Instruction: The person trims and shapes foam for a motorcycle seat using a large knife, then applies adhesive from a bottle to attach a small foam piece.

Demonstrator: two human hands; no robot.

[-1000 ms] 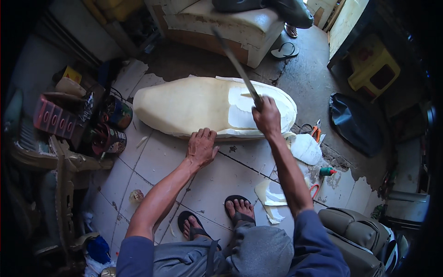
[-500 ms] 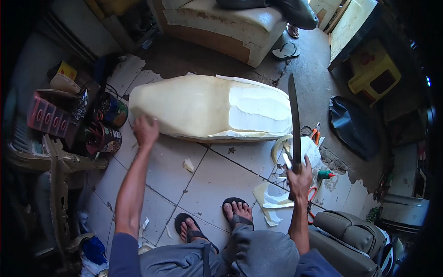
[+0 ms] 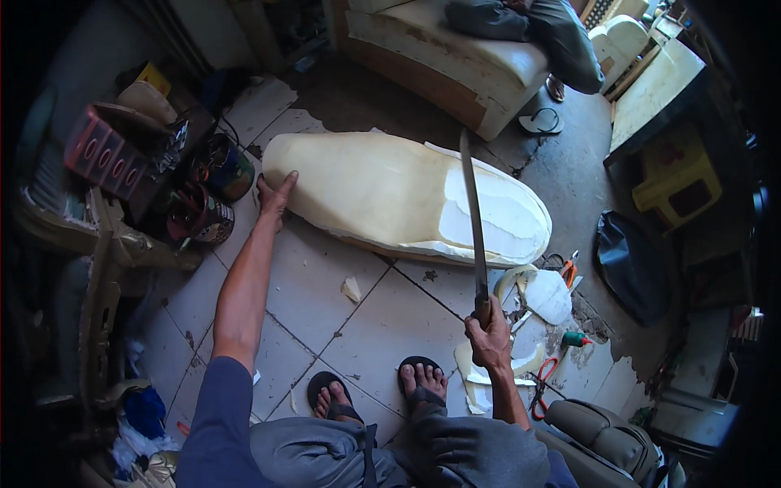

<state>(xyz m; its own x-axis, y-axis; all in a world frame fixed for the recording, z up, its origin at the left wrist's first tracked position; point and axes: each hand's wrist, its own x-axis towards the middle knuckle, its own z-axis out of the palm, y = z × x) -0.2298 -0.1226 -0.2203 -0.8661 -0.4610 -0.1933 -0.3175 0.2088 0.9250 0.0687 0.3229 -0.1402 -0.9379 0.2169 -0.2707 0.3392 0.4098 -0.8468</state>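
Seat foam is lying lengthwise on the tiled floor in front of us, bare pale top up, with a whiter trimmed patch on its right end. Our left hand is at the left tip, thumb against the edge. The finger side is mostly hidden, so we can't tell if it's really pinching or just resting there. Our right hand is wrapped firmly round the handle of the long knife, blade pointing away and crossing the white end in our view. Can't tell if steel touches foam.

What worries us: that blade is long and bare, so if the foam skids on the tiles because one loose hand is all that steadies it, a stroke could gouge the good surface. Dropping the knife would be nasty too, with sandalled feet close by. And the foam scraps beside the right end could snag or slip under things.

Versus half a second ago: the left hand was a blur by the near edge, now it's at the tip, and the knife has gone from over the scraps to across the foam. The whole view swung too, so we can't say whether the foam itself shifted.
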